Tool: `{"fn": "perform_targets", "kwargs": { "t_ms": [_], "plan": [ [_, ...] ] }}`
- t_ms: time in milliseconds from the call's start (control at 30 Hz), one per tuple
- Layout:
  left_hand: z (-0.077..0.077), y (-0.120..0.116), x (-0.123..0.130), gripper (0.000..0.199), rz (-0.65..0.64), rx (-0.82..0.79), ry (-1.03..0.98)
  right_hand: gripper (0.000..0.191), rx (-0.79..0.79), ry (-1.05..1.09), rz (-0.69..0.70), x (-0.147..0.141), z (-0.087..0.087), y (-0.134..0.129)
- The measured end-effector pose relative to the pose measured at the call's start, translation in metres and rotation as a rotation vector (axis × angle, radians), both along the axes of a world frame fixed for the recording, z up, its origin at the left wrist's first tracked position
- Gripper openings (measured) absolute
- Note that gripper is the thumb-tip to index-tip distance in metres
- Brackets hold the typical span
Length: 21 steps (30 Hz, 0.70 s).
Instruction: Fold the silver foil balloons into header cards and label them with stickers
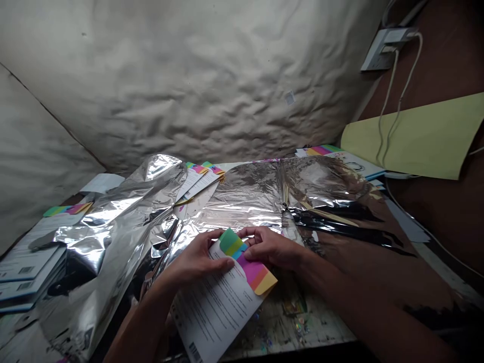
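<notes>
A white printed envelope (215,302) with a rainbow-striped flap (249,264) is held tilted near the table's front edge. Text lines and a barcode show on its face. My left hand (206,259) grips its upper left side, the thumb lying across the white face by the flap. On the striped flap rests my right thumb, with the fingers of my right hand (270,247) curled behind the upper edge. The flap lies folded over the face. Whatever is inside the envelope is hidden.
Crinkled silver foil sheets (242,201) cover much of the table. Similar envelopes are stacked at the left (30,257), with others at the back (200,179). More striped packets (340,156) lie back right, below a yellow sheet (416,136) and a socket (385,48) with hanging cables.
</notes>
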<state>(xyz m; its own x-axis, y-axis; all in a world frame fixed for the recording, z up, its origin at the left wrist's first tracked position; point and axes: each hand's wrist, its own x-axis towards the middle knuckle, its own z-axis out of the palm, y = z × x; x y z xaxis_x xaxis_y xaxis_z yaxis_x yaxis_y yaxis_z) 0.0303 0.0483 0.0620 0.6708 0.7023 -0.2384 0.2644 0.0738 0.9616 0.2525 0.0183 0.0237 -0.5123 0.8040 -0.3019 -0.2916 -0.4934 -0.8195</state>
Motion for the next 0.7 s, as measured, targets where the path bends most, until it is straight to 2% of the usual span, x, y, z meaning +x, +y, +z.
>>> {"fn": "perform_targets", "kwargs": {
  "t_ms": [100,233,333,500,700],
  "plan": [
    [0.0005,0.0004,-0.0014,0.048,0.037,-0.016,-0.011,0.059,-0.040,0.141,-0.038,-0.0033,-0.0012,-0.0001],
    [0.0025,0.0005,-0.0018,0.047,0.032,-0.010,-0.011,0.057,-0.015,0.189,-0.027,-0.0067,-0.0039,0.0014],
    [0.0040,-0.0006,-0.0010,0.047,0.024,0.006,-0.003,0.059,0.016,0.172,0.000,-0.0066,-0.0024,0.0015],
    [0.0028,-0.0023,0.0022,0.040,0.024,0.035,-0.010,0.059,0.196,0.007,0.023,-0.0030,0.0029,-0.0011],
    [0.0042,-0.0025,0.0036,0.054,0.044,-0.076,-0.060,0.062,0.028,0.219,0.052,0.0018,-0.0017,0.0028]
  ]
}}
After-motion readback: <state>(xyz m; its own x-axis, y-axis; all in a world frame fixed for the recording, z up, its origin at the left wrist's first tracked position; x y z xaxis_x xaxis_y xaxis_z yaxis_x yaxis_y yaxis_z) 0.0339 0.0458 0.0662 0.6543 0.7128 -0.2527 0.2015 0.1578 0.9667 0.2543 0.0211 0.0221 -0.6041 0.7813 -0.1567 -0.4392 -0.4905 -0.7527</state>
